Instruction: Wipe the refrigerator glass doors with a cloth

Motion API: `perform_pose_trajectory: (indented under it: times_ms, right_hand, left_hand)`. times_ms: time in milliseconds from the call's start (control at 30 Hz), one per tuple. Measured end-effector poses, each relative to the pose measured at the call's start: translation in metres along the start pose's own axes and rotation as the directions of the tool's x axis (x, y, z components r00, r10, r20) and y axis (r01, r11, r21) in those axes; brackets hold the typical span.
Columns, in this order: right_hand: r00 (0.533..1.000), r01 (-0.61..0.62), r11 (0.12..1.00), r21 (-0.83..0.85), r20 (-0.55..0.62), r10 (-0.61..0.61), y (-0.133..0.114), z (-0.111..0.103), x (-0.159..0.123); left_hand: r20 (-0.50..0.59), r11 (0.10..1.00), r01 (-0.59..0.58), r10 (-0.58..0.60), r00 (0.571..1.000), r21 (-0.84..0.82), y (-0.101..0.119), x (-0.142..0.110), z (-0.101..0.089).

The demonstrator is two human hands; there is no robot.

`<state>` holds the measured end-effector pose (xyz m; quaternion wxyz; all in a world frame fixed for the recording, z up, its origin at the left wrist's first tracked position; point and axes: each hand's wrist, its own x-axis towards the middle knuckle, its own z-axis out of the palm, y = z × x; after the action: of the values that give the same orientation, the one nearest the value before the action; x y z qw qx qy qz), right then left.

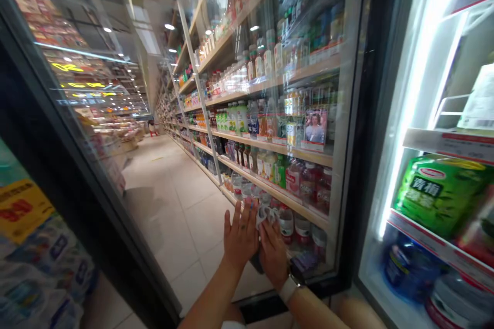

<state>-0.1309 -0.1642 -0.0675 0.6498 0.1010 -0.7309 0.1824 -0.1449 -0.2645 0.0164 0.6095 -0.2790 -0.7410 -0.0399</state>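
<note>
The left hand [240, 239] is flat, released, at the glass door [360, 139]; the right hand [272, 249] holds white cloth [265, 213] against it. A green pack [434, 211] sits right of the door.

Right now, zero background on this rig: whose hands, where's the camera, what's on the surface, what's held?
No machine here: one picture, from a camera worn on a person's head, looking forward and down at their own bare hands. The left hand is spread against a dark-framed glass door. The right hand, with a watch on its wrist, has its fingers at a crumpled pale thing, perhaps a wipe; whether it is gripped or just pressed isn't clear. Shelves of drinks show in the glass. At right are lit shelves with a green package.
</note>
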Motion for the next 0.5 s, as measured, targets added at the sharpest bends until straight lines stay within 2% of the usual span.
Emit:
perform_pose_trajectory:
  times_ms: [133,233,367,433,500]
  right_hand:
    - [0.991,0.069,0.997,0.018,0.112,-0.071,0.024,-0.011,0.01]
    - [0.993,0.031,0.999,-0.024,0.111,-0.028,0.055,-0.027,0.021]
    - [0.987,-0.158,0.981,-0.111,-0.026,0.156,0.099,-0.048,0.034]
    - [0.957,-0.285,0.951,-0.118,-0.084,0.276,0.111,-0.055,0.039]
    - [0.919,-0.387,0.917,-0.097,-0.124,0.375,0.112,-0.056,0.043]
  left_hand:
    - [-0.005,1.0,0.001,-0.001,1.0,-0.005,0.001,0.003,-0.002]
    - [-0.014,1.0,0.006,-0.006,1.0,0.008,0.002,0.007,-0.004]
    - [-0.02,1.0,0.007,-0.006,1.0,0.013,0.003,0.008,-0.004]
    - [-0.026,1.0,0.007,-0.007,1.0,0.013,0.003,0.008,-0.003]
    - [-0.029,1.0,0.01,-0.01,1.0,0.012,0.003,0.007,-0.002]
